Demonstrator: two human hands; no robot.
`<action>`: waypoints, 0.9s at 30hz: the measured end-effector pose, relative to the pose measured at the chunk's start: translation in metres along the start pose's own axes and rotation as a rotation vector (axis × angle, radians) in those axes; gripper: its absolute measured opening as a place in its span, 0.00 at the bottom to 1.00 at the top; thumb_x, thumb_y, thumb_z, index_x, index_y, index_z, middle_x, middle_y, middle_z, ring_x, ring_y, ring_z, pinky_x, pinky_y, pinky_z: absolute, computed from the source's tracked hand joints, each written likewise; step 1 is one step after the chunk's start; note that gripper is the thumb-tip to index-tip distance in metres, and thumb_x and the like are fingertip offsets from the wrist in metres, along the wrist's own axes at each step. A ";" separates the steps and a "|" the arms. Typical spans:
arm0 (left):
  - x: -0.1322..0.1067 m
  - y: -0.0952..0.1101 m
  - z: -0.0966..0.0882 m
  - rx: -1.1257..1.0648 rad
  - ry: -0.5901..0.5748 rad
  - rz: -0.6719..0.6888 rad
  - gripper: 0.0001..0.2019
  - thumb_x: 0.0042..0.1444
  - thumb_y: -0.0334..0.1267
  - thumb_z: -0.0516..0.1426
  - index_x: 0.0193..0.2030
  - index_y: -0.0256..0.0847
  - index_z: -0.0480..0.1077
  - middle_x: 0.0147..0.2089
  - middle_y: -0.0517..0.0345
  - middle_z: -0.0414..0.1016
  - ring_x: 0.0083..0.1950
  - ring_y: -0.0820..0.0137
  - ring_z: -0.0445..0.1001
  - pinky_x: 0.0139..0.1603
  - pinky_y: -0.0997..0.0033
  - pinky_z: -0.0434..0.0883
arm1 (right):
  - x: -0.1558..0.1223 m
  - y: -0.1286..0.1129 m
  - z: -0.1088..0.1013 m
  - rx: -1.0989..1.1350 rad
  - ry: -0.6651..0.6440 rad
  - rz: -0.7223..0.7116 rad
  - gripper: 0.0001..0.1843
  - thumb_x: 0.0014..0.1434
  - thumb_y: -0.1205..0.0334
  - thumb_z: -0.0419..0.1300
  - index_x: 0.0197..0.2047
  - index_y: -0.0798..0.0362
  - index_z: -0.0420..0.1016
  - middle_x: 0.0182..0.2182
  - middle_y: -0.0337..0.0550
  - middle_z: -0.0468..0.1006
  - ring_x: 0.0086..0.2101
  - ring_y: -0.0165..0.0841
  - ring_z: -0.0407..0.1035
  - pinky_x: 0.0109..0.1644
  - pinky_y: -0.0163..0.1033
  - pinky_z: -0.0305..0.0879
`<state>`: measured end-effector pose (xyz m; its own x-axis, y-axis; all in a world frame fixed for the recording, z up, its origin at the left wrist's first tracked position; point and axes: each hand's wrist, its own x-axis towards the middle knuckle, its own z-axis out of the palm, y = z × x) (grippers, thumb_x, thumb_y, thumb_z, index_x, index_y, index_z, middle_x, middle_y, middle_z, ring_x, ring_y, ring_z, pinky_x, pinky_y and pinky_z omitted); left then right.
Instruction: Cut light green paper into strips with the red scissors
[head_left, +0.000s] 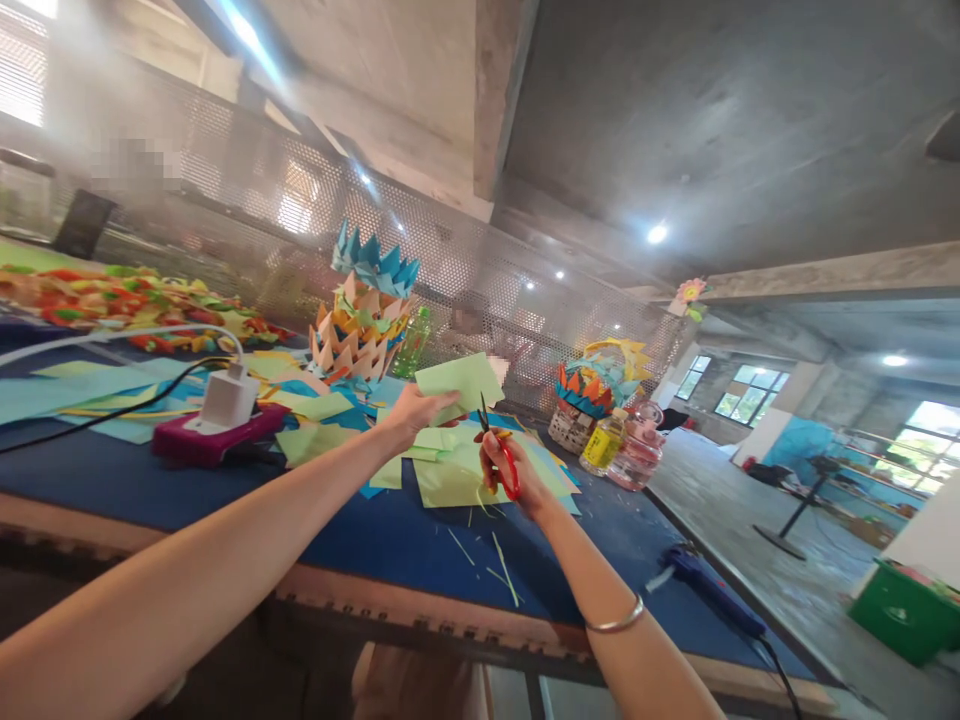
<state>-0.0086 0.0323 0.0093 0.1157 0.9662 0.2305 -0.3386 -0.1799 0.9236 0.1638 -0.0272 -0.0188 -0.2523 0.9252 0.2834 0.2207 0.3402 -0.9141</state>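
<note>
My left hand grips a piece of pale green paper and holds it up above the table. Red-handled scissors are in my right hand, with their dark blades pointing up by the paper's lower right edge. Whether the blades touch the paper I cannot tell. Below both hands lie larger sheets of green paper over blue and orange ones. Thin green paper strips are scattered on the blue table top nearer to me.
A purple power strip with a white charger stands left. Behind are stacked folded-paper crowns and a green bottle. Rightward stand a yellow-labelled bottle, a pink jug and a blue glue gun with its cord.
</note>
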 end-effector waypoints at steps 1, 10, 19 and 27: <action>-0.002 0.000 0.001 0.006 -0.011 -0.011 0.14 0.40 0.35 0.65 0.35 0.30 0.74 0.34 0.46 0.78 0.29 0.63 0.77 0.27 0.69 0.74 | -0.001 0.001 0.000 0.008 0.007 -0.005 0.24 0.54 0.37 0.53 0.35 0.51 0.58 0.19 0.30 0.61 0.17 0.24 0.57 0.21 0.32 0.56; -0.006 -0.001 0.005 0.038 -0.081 -0.020 0.19 0.32 0.37 0.68 0.34 0.31 0.74 0.34 0.45 0.79 0.32 0.59 0.78 0.28 0.66 0.74 | 0.000 0.006 0.000 0.025 0.017 -0.023 0.24 0.53 0.37 0.54 0.36 0.51 0.58 0.18 0.30 0.60 0.16 0.23 0.55 0.18 0.31 0.55; -0.004 -0.002 0.003 0.049 -0.061 -0.019 0.20 0.33 0.39 0.68 0.34 0.30 0.75 0.33 0.45 0.79 0.30 0.60 0.78 0.27 0.66 0.74 | -0.002 0.005 -0.001 0.018 0.022 -0.007 0.23 0.54 0.38 0.53 0.35 0.51 0.58 0.19 0.30 0.61 0.17 0.23 0.57 0.19 0.30 0.55; -0.003 -0.004 0.002 0.076 -0.094 -0.002 0.18 0.34 0.40 0.67 0.33 0.31 0.75 0.32 0.45 0.79 0.30 0.59 0.78 0.27 0.66 0.73 | -0.002 0.006 -0.003 -0.001 0.020 -0.010 0.23 0.54 0.38 0.53 0.35 0.51 0.58 0.18 0.29 0.61 0.16 0.23 0.57 0.19 0.30 0.54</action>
<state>-0.0055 0.0297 0.0058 0.2051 0.9455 0.2528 -0.2670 -0.1944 0.9439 0.1679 -0.0263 -0.0239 -0.2359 0.9248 0.2984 0.2191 0.3498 -0.9108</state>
